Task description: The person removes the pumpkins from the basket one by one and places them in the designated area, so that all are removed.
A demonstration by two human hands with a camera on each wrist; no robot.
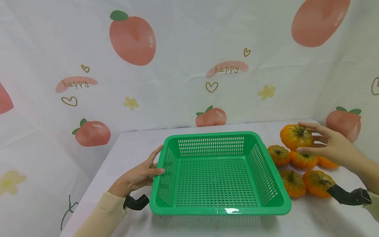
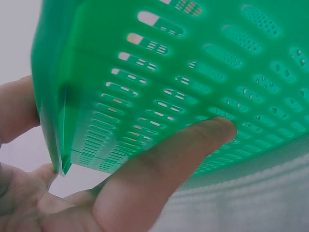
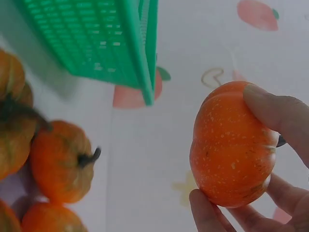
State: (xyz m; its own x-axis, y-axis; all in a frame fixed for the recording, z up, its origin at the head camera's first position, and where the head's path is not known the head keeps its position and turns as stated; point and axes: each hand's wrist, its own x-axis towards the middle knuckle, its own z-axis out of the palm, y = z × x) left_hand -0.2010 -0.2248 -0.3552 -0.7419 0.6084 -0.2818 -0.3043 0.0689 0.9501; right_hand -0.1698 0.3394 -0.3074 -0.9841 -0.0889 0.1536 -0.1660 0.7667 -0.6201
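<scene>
A green plastic basket (image 1: 220, 211) with slotted walls is in the middle of the head view, with nothing inside. My left hand (image 1: 139, 174) grips its left side, thumb at the rim. In the left wrist view, one finger (image 2: 169, 159) of that hand lies against the slotted outer wall. To the right of the basket, my right hand (image 1: 337, 144) holds a small orange pumpkin (image 1: 293, 137) above the other pumpkins. The right wrist view shows this pumpkin (image 3: 231, 150) between the thumb and fingertips, its smooth speckled side facing the camera.
Several more small pumpkins (image 1: 291, 184) lie on the white tabletop (image 1: 314, 214), close to the basket's right side. Behind the table hangs a white cloth (image 1: 177, 95) printed with fruit, hearts and flowers. A black wrist device (image 1: 349, 195) is on the right arm.
</scene>
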